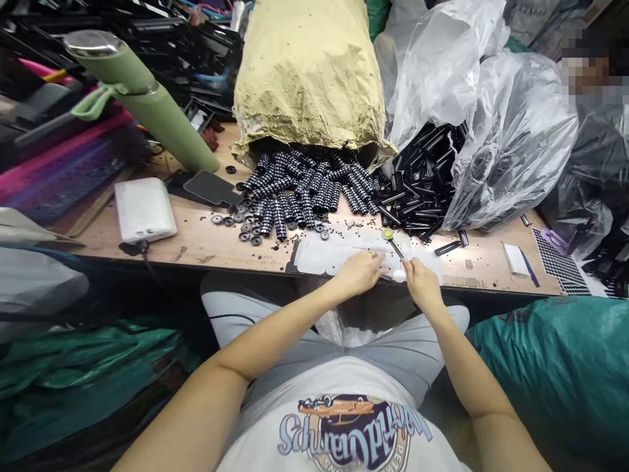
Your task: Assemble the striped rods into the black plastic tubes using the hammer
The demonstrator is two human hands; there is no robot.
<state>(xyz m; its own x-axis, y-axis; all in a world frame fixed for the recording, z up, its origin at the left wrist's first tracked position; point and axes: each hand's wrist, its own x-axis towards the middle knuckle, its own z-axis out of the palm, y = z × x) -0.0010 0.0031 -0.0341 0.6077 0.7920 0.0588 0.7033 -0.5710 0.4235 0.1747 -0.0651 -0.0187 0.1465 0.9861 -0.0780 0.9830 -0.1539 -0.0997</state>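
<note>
My right hand [422, 283] grips the thin metal handle of a tool [396, 249] whose round yellow-green head [388, 233] points away from me. To its left, my left hand [361, 270] rests low over a white sheet [319, 254], its fingers drawn together near the sheet's front edge; what they hold, if anything, is too small to tell. A small white round piece [399, 276] lies between the hands. Beyond them are many ribbed black cylinders [304, 187] in front of a yellow sack [309, 72], and a heap of smooth black tubes [422, 183].
Small black discs [246, 229] lie left of the cylinders. A green bottle [171, 111] and a white box with a cable [145, 210] stand farther left. Clear plastic bags [515, 131] bulge at the right, near a small white block [515, 259]. Part of another person shows top right.
</note>
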